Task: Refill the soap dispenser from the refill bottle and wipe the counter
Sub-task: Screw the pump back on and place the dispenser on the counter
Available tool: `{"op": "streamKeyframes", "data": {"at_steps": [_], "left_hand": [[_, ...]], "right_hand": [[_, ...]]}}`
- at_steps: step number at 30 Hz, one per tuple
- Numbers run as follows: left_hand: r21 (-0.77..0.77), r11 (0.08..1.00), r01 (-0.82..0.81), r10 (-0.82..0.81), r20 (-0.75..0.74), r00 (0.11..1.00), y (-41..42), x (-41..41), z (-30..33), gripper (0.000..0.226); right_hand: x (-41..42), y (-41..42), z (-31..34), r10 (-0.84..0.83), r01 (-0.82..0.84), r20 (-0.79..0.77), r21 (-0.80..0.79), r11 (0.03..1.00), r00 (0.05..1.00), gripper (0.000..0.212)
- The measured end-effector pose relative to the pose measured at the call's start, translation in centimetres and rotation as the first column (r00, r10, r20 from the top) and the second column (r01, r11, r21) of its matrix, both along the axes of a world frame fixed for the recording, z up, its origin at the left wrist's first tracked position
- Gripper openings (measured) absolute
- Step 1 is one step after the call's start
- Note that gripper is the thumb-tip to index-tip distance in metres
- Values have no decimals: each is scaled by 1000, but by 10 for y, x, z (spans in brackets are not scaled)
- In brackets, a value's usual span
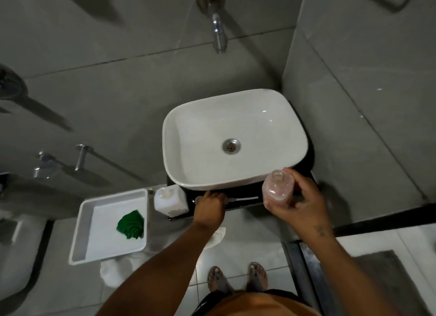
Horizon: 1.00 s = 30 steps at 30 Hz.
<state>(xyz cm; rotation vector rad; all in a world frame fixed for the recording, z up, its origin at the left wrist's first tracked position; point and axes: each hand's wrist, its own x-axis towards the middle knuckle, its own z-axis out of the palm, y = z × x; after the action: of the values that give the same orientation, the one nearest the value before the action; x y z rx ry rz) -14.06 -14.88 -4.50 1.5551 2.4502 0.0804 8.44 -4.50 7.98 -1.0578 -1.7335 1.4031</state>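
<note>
My right hand (304, 198) holds a clear dispenser bottle (278, 189) with pinkish contents, its neck open and uncapped, above the counter's front right corner. Resting on the black counter (245, 203), my left hand (210, 206) is closed over the pump head (198, 199); the pump's thin white tube (245, 199) lies flat and points right. A white square refill bottle (170, 199) stands at the counter's left end, just left of my left hand. A green cloth (131, 224) lies crumpled in a white tray (81, 231).
A white basin (179, 150) with a metal drain fills most of the counter, under a wall tap (219, 32). The tray sits left of the counter over white cloth. Chrome fittings hang on the left wall. My feet stand on tiled floor below.
</note>
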Motion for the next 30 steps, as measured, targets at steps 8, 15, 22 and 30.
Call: {"op": "streamKeyframes", "data": {"at_steps": [8,15,22,30], "left_hand": [[333,942,-38,-73,315,946,-19,14,39,25],[540,831,-132,-141,436,889,-29,-25,189,24],[516,816,260,-436,255,863,9,-20,332,25],[386,764,517,-565,14,825,30,0,368,28]], "right_hand": [[16,13,-7,-38,38,0,3,999,999,83],[7,16,-8,-22,25,-88,36,999,996,80],[-18,9,1,17,-10,-132,51,999,991,80],[-27,4,6,67,-67,-152,3,998,986,79]]}}
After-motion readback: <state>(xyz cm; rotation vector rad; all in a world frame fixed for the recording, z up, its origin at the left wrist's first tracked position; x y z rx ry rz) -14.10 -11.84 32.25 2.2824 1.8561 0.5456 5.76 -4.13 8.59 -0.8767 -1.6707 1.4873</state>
